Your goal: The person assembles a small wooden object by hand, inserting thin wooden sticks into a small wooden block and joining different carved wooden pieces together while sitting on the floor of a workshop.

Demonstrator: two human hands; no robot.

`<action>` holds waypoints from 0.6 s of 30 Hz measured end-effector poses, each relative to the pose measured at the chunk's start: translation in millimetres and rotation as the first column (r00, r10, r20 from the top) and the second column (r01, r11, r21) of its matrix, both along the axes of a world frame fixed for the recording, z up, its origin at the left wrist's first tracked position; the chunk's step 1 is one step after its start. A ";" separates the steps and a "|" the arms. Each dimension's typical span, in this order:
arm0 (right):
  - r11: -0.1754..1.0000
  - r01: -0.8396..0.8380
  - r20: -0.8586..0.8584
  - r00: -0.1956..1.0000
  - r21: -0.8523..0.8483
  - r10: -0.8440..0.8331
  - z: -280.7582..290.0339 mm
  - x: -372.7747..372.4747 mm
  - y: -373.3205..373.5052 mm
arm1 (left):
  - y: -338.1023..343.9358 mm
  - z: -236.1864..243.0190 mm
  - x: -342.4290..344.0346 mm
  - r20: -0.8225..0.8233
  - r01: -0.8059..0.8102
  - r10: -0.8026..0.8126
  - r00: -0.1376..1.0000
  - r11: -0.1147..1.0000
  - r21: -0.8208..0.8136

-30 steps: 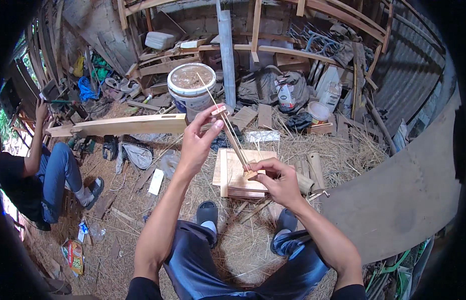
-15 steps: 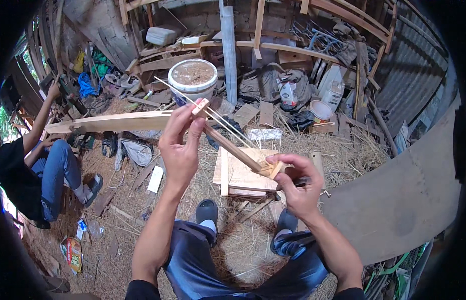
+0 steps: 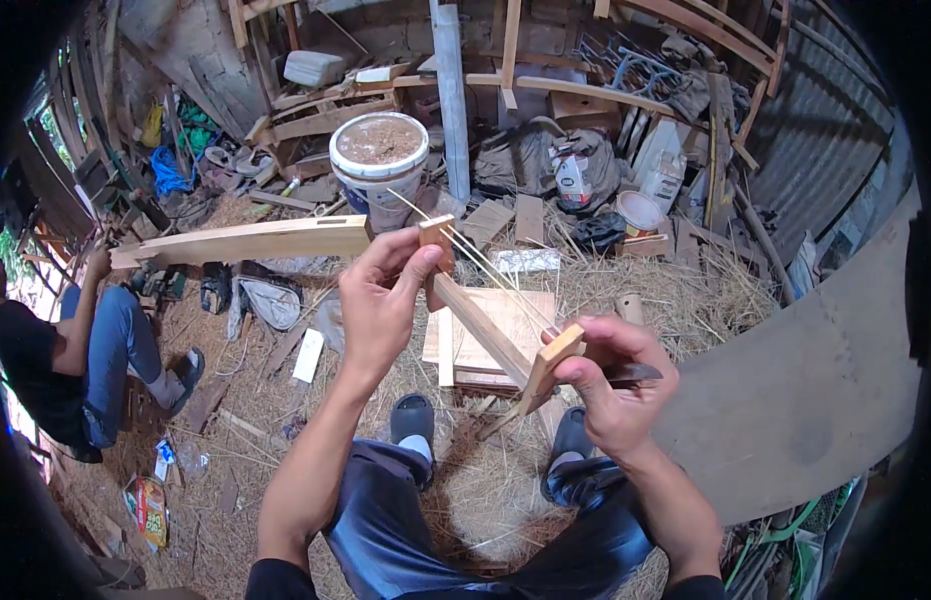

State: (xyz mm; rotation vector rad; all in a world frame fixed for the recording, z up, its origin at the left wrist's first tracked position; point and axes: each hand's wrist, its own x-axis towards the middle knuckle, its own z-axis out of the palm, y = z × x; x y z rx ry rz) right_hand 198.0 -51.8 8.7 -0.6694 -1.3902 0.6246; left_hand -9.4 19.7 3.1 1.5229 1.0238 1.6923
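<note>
My left hand (image 3: 383, 305) grips the upper end of a wooden frame by a small block (image 3: 433, 238). My right hand (image 3: 620, 390) grips the lower end piece (image 3: 548, 370), also holding a dark, flat object (image 3: 630, 373), partly hidden by the fingers, that resembles a blade. A square wooden bar (image 3: 482, 328) joins the two ends, and thin pale strips (image 3: 497, 272) run alongside it. The frame slants down from left to right above a small stack of square boards (image 3: 515, 310).
A co-worker (image 3: 30, 350) sits at left beside a long plank (image 3: 245, 243). A white bucket (image 3: 378, 142) stands behind the frame, near a pale post (image 3: 452, 120). A flat grey sheet (image 3: 785, 420) leans at right. Straw and wood scraps (image 3: 275, 440) litter the ground.
The frame has turned, showing the right end piece side-on. My right hand has moved right and slightly down. My left hand swung left, then back right. The co-worker's raised hand has lowered.
</note>
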 end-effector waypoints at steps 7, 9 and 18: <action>0.998 0.017 0.080 0.997 0.061 -0.022 5.4 1.0 0.6 | 2.0 -4.4 0.1 -0.019 0.000 -0.001 1.000 0.999 -0.046; 0.999 0.018 0.072 0.997 0.039 -0.021 5.3 1.7 1.4 | 2.5 -4.6 0.6 -0.029 0.007 -0.009 1.000 0.998 -0.070; 0.999 -0.031 0.030 0.999 -0.021 0.032 -1.2 -4.6 4.1 | 6.3 -15.9 6.3 -0.209 -0.011 -0.019 0.978 0.990 -0.142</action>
